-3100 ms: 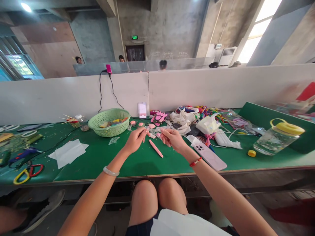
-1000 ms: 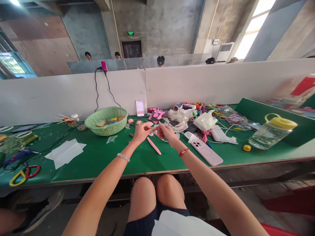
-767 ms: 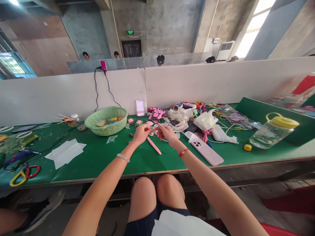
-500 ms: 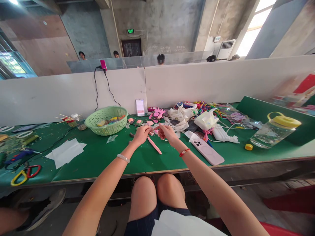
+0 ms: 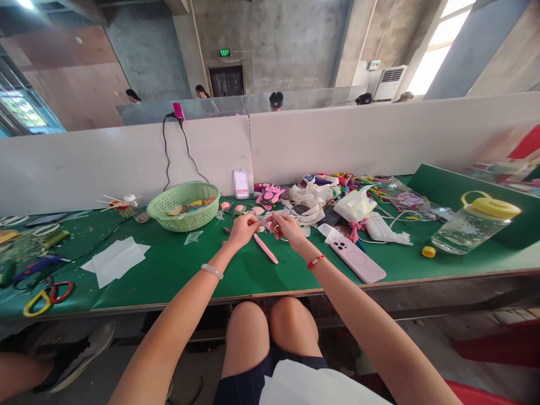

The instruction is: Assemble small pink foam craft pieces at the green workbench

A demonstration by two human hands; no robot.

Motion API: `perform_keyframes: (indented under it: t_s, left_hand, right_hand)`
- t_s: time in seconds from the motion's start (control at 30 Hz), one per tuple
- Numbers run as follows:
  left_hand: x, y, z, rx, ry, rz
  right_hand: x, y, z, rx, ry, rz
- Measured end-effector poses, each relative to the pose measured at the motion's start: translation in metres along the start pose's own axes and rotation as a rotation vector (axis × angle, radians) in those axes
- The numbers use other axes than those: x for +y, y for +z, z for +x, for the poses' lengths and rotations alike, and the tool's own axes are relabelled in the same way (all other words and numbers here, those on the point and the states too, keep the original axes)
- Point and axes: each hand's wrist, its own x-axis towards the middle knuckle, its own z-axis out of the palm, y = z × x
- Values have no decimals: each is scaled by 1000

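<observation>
My left hand (image 5: pixel 244 231) and my right hand (image 5: pixel 287 229) come close together above the green tabletop (image 5: pixel 236 275), fingers pinched. Something small and pale, perhaps clear plastic, shows between the fingertips; its kind is too small to tell. Just below my hands lies a long pink strip (image 5: pixel 265 249), narrow and slightly tapered. Small round pink-and-dark pieces (image 5: pixel 239 208) lie beyond my left hand. Behind both hands sits a pink cut-out shape (image 5: pixel 270 196). More pinkish bits under my fingers are partly hidden.
A green basket (image 5: pixel 184 208) stands left, near white paper (image 5: pixel 116 261) and scissors (image 5: pixel 48 298). On the right are a pink phone (image 5: pixel 358 259), a tissue pack (image 5: pixel 354 203), a heap of white cloth strips (image 5: pixel 310 197) and a yellow-lidded bottle (image 5: pixel 470 225). A white partition (image 5: pixel 337 140) rises behind.
My hands stay together in nearly the same place, with slight finger movement. The whole view has shifted a little. Across the partition, a person's head at the left has lowered.
</observation>
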Motion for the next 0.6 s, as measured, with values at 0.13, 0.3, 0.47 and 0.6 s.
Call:
perform_keyframes:
  t_s: [0.13, 0.3, 0.47, 0.6]
  left_hand:
    - [-1, 3, 0, -19, -31, -48]
    - [1, 4, 2, -47, -61, -110]
    - [1, 0, 2, 23, -37, 0]
    - [0, -2, 1, 42, -58, 10]
  right_hand:
    - [-2, 2, 0, -12, -11, -7]
    - [-3, 4, 0, -9, -17, -3]
    - [0, 3, 2, 17, 2, 2]
    - [2, 2, 3, 19, 10, 19]
